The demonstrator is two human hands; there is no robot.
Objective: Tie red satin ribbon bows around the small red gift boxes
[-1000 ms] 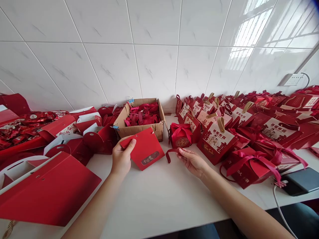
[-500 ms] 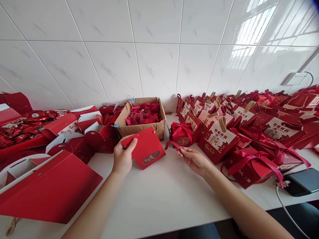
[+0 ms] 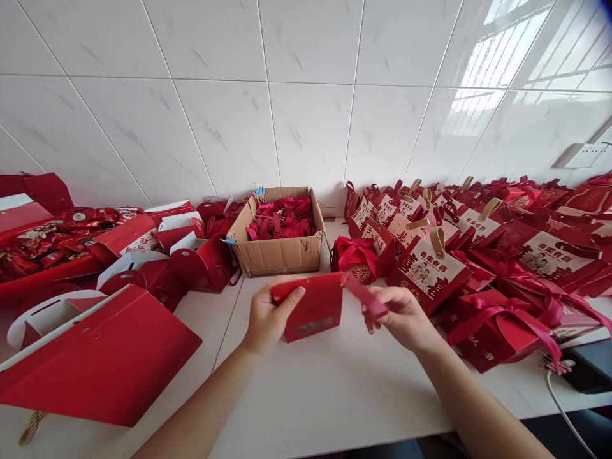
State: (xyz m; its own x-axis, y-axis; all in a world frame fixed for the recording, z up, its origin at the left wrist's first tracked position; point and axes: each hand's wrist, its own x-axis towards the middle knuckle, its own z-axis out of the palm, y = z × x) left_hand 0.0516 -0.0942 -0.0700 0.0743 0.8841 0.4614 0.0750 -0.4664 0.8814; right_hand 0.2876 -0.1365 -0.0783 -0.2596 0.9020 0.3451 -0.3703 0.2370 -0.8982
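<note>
My left hand (image 3: pixel 272 315) is closed on the left side of a small red gift box (image 3: pixel 313 306), thumb on its front, holding it up over the table. A printed strip runs along the lower front of the box, blurred. In my right hand (image 3: pixel 401 315) a dark red ribbon strap (image 3: pixel 366 296) is pinched; its far end reaches the top right corner of the gift box. Whether the strap passes through a hole there I cannot tell. Behind the box stands a cardboard box (image 3: pixel 277 255) full of similar red straps (image 3: pixel 282 218).
Finished-looking red gift boxes (image 3: pixel 425 271) with handles and bows crowd the right side. At left lie open red boxes (image 3: pixel 203 264), a large red bag (image 3: pixel 105 357) and a tray of wrapped sweets (image 3: pixel 52 245). A white cable (image 3: pixel 559 401) hangs at the right edge.
My left hand has moved right with the gift box and turned it more upright. My right hand has raised the strap, bringing its end to the box's top corner. The view has shifted slightly.
</note>
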